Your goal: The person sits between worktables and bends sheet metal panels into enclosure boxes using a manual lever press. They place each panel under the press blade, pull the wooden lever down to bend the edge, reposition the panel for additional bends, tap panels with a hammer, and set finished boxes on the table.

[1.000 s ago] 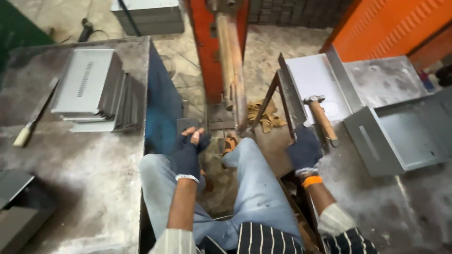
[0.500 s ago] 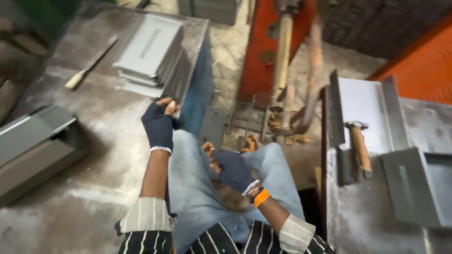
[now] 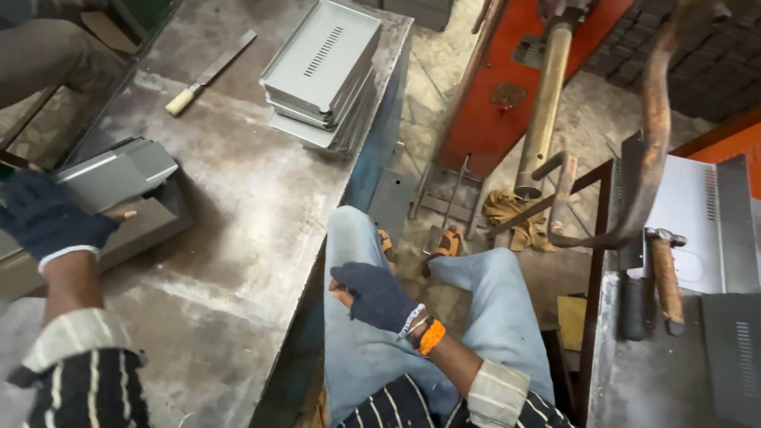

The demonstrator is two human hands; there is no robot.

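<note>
**Folded steel panel gripped at workshop bench**

A folded grey sheet-metal panel (image 3: 117, 174) is being gripped by the left hand (image 3: 49, 218), which is covered by a dark blue knitted glove and is being stretched out to the far left of the frame. The forearm is being held low over the scuffed grey steel workbench (image 3: 238, 206), with a striped sleeve and pale cuff being shown at the wrist. The fingers are being wrapped over the panel's near end, with the bare thumb tip being pressed beneath its edge. The panel is being kept on top of a larger dark grey metal box section (image 3: 135, 230) at the bench's left edge, tilted slightly upward to the right, its bent flange being caught by the light.

The right hand (image 3: 376, 297), likewise gloved and ringed by an orange wristband, is being rested on the left thigh of a pair of light blue jeans; its fingers are being curled loosely and nothing is being held.

Farther back on the bench, a stack of grey slotted metal trays (image 3: 325, 71) is being kept beside a wooden-handled flat file (image 3: 210, 73). A wooden-handled hammer (image 3: 666, 273) is being left on a second metal table to the right.
</note>
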